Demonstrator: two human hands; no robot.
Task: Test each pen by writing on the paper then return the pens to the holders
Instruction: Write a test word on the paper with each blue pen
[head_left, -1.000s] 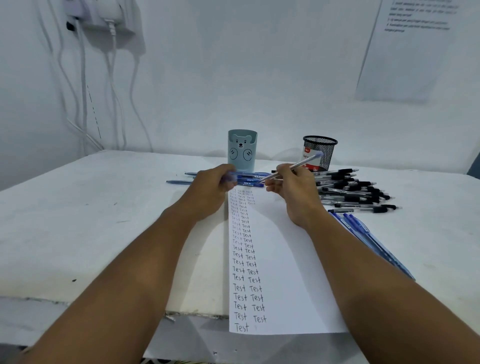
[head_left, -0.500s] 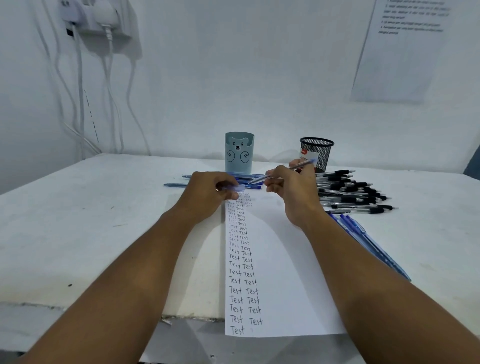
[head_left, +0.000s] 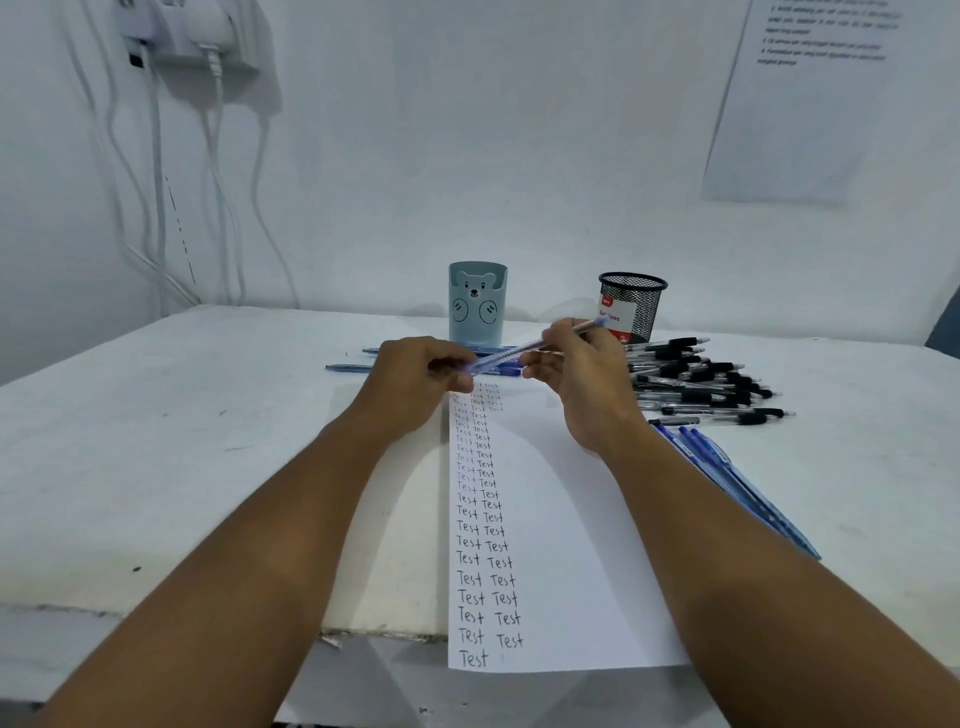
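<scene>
Fingers, left hand (head_left: 415, 376): curled, pinching the near end of a blue pen (head_left: 511, 356), which may be its cap; blur hides the exact grip.
Fingers, right hand (head_left: 582, 374): curled round the barrel of the same pen; its far end sticks out past the knuckles toward 1 o'clock, raised above the tabletop.
Paper (head_left: 561, 545): white sheet running lengthwise from 6 o'clock toward 12 o'clock, near edge overhanging the tabletop (head_left: 182, 441); two handwritten columns of "Test" down its left side, the near bottom row holding one word only.
Both hands: held over the far end of the paper, just apart from one another, joined by the pen.
Blue pens, right (head_left: 727, 478): small bundle lying at 3 o'clock of the paper, just beside the right forearm, pointing toward 5 o'clock.
Black pens (head_left: 706, 387): loose pile on the tabletop at 2 o'clock, beyond the blue bundle.
Blue pens, far (head_left: 353, 368): a few lying crosswise past the paper's far end, partly hidden by the hands.
Bear holder (head_left: 478, 304): pale teal cup with a bear face, upright at 12 o'clock; no pens show above its rim.
Mesh holder (head_left: 631, 312): black wire cup, upright at 1 o'clock, a labelled packet inside.
Wall (head_left: 415, 156): white; chargers and cables (head_left: 208, 156) at 10 o'clock, a printed sheet (head_left: 805, 93) at 2 o'clock.
</scene>
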